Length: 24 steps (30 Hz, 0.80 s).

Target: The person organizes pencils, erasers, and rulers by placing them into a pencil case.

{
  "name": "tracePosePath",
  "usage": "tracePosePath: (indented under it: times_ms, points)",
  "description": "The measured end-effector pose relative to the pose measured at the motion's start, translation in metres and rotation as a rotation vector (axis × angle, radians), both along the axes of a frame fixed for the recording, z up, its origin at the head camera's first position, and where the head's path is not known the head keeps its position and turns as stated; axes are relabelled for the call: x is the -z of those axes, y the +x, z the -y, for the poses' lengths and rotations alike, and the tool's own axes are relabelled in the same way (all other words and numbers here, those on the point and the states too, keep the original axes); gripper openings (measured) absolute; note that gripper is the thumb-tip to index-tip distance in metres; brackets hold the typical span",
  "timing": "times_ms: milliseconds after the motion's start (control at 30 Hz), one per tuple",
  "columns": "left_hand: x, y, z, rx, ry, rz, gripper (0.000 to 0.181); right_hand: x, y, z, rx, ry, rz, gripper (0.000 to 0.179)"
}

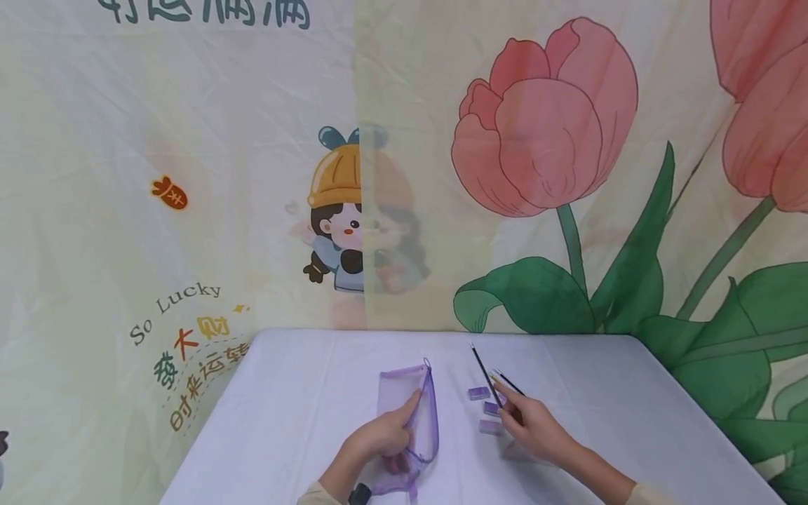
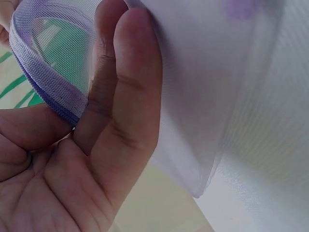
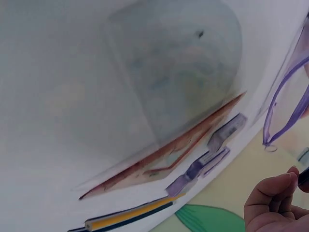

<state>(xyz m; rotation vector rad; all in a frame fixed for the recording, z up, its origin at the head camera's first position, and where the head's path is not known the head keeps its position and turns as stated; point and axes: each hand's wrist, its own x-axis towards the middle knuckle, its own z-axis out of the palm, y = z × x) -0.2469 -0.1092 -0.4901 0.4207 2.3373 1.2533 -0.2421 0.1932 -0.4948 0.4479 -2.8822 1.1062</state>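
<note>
My left hand (image 1: 381,436) pinches the edge of a purple mesh zip pouch (image 1: 434,421), which stands with its zipped side gaping. In the left wrist view, the thumb and fingers lie on either side of the purple zip band (image 2: 46,89). A dark pencil (image 1: 483,366) points up and away from my right hand (image 1: 535,424), pinched between thumb and fingers. Only the pencil's dark end (image 3: 303,179) shows in the right wrist view. Beneath and beside this hand lie several small purple erasers (image 1: 478,394). Mesh and fingers partly hide the pouch's inside.
More pencils, one of them yellow (image 3: 130,213), lie by the erasers on the white-covered table (image 1: 303,400). Closer to me are a clear set square (image 3: 161,158) and a clear rounded sheet, possibly a protractor (image 3: 178,63). A printed curtain (image 1: 404,84) hangs behind the table.
</note>
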Motion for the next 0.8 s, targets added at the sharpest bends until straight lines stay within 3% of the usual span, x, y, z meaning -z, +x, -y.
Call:
tracePosePath:
  times_ms: [200, 400, 600, 800]
  points:
    - [0.002, 0.005, -0.002, 0.01, 0.009, 0.011, 0.083, 0.006, 0.011, 0.009, -0.021, 0.027, 0.031, 0.05]
    - [0.001, 0.0, -0.001, 0.018, -0.013, -0.027, 0.085, 0.006, 0.009, 0.015, -0.051, 0.001, -0.014, 0.05]
    - [0.001, -0.002, 0.002, 0.003, 0.009, -0.008, 0.085, 0.008, 0.01, 0.025, -0.126, -0.027, -0.002, 0.05]
    - [0.001, -0.002, 0.002, -0.005, 0.018, -0.002, 0.083, 0.007, 0.015, 0.035, -0.128, -0.047, 0.037, 0.05]
